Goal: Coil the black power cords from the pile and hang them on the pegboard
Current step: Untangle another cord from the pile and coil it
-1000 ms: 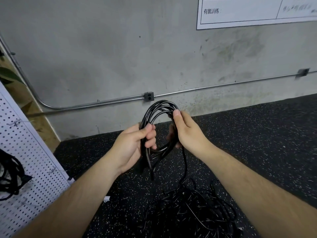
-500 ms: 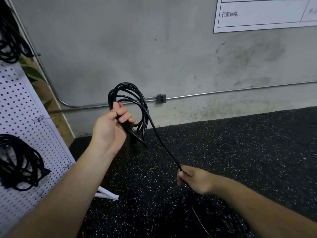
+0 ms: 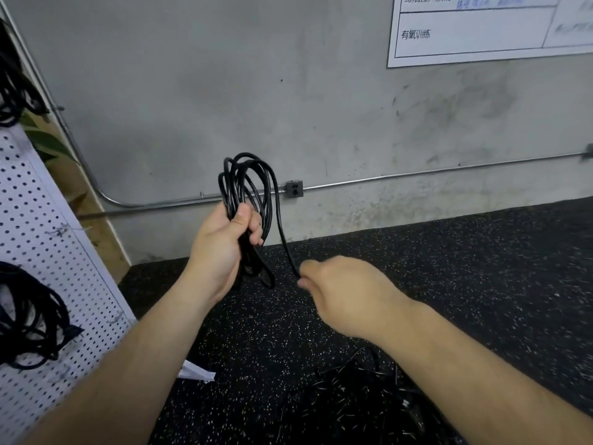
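Note:
My left hand (image 3: 221,248) is closed around a bundle of loops of a black power cord (image 3: 247,181), held upright at mid-frame. One strand runs from the top of the coil down and right into my right hand (image 3: 346,293), which pinches it just to the right of the coil. The pile of black cords (image 3: 362,399) lies on the floor at the bottom, partly hidden by my right forearm. The white pegboard (image 3: 38,226) leans at the left, with a coiled black cord (image 3: 29,319) hanging on it and another cord (image 3: 12,91) higher up.
A grey concrete wall with a metal conduit (image 3: 417,175) and junction box (image 3: 294,188) stands ahead. The floor is black speckled rubber (image 3: 465,284). A white pegboard foot (image 3: 195,374) juts out near the floor. A white chart (image 3: 481,30) is on the wall.
My right hand has come up from near the pile toward the coil, drawing the loose strand with it. My left hand has kept its grip on the coil, now nearer mid-frame.

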A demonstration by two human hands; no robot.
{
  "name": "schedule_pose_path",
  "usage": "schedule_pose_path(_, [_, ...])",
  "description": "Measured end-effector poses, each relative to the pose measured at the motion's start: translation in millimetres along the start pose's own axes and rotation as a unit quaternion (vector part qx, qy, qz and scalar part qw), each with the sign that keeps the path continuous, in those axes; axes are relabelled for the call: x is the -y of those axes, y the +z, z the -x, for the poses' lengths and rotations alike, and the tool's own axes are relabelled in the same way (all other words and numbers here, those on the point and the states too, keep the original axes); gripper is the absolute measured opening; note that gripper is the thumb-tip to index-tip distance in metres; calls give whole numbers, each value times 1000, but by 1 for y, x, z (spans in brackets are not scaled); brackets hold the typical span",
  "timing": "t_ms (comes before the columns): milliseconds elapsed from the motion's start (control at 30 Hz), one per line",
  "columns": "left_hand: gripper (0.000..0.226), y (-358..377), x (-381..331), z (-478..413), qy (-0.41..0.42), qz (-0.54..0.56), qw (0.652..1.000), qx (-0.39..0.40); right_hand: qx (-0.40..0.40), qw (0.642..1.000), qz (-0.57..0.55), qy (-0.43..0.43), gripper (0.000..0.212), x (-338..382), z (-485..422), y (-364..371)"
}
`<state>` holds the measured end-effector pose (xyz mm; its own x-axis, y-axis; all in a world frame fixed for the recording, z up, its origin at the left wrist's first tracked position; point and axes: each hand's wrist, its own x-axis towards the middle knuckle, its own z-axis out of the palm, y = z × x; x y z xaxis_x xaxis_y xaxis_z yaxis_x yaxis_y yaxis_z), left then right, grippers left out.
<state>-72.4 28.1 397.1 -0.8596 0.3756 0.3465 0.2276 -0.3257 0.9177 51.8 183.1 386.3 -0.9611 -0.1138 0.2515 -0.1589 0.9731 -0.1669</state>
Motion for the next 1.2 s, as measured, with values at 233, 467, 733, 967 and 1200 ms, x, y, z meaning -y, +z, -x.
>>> schedule_pose_path(233, [16,17,13,20,-26,-169,976,134,-9,997,-37,-61,29,12,-2,-13])
schedule_pose_path(467, [22,23,18,21,-96,-45,991,84,-127,933,-335,1,17,1,-3,-6])
schedule_pose_path(733, [19,-8,-2,-10,-66,114,991,-7,82,912,-393,85,29,-32,26,75])
schedule_pose_path(967, [19,-22,2,-12,-66,57,995,-37,-46,909,-393,130,34,-37,22,80])
schedule_pose_path(1200, [17,-12,14,7,-147,-86,982,80,-224,843,-434,224,34,-27,-3,25])
